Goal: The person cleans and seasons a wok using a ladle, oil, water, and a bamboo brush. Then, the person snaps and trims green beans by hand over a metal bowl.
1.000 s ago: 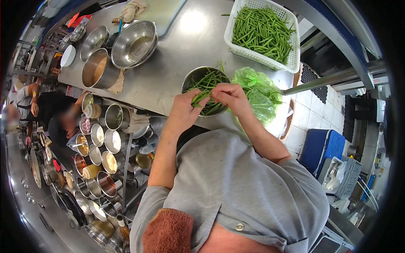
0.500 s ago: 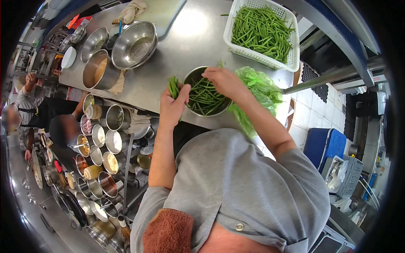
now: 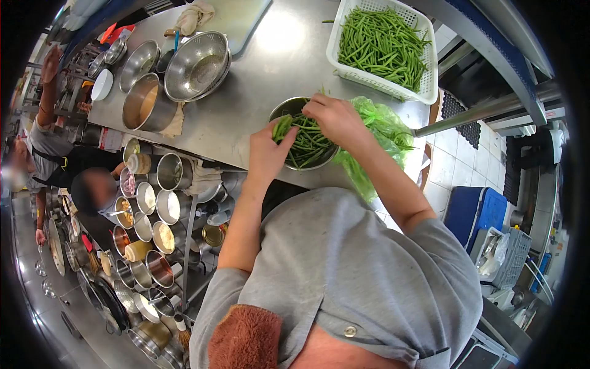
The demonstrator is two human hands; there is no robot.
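A bunch of green beans (image 3: 282,128) is gripped in my left hand (image 3: 267,154), at the left side of a round metal pot (image 3: 279,108). More green beans (image 3: 309,146) lie loose inside the pot. My right hand (image 3: 337,121) reaches over the pot's far right side, fingertips pinched together; whatever is between them is hidden. Just right of the pot, under my right forearm, rests a crumpled green plastic bag (image 3: 384,132).
A white basket (image 3: 332,55) heaped with green beans stands at the back right. Metal colanders (image 3: 196,67) and a deep pot (image 3: 149,101) sit at the left. Below are several ingredient containers (image 3: 168,206). Two people (image 3: 49,144) work at far left; a blue cooler (image 3: 473,215) stands right.
My left hand has moved right with its bunch of beans, from beside the pot to over its left side. My right hand has shifted slightly right. A person at far left has raised an arm.
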